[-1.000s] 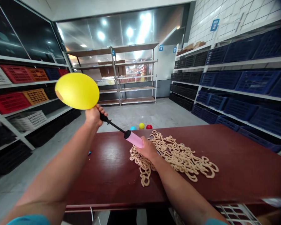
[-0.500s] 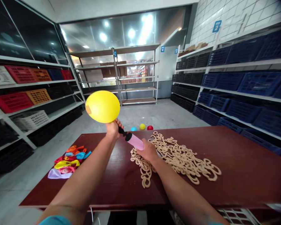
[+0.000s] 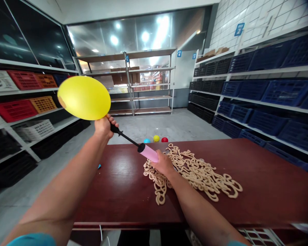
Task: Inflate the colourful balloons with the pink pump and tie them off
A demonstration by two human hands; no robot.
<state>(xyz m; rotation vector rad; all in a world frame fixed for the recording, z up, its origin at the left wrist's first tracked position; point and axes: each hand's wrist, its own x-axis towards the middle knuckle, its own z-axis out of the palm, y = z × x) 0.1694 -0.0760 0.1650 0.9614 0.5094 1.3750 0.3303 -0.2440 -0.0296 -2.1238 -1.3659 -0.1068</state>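
Observation:
My left hand (image 3: pixel 104 128) is closed round the black nozzle end of a hand pump, with a large inflated yellow balloon (image 3: pixel 84 97) just above it. The balloon's neck is hidden by the fingers. A thin black rod (image 3: pixel 129 138) runs from there into the pump's pink barrel (image 3: pixel 149 152). My right hand (image 3: pixel 163 163) grips that barrel at its lower end. Beneath and beside the right hand lies a pile of beige curly strands (image 3: pixel 195 174). Only a small blue tip of a flat balloon (image 3: pixel 99 166) shows beside my left forearm.
The dark red table (image 3: pixel 120 191) spans the front. Beyond its far edge, blue (image 3: pixel 146 140), yellow (image 3: pixel 156 138) and red (image 3: pixel 164 139) balls or balloons show on the floor. Shelves with crates (image 3: pixel 287 91) line both sides, and a bare metal rack (image 3: pixel 151 111) stands at the back.
My left hand has moved up and left with the balloon, drawing the black rod out of the pink barrel. The balloon looks larger. My left forearm now hides the flat balloons.

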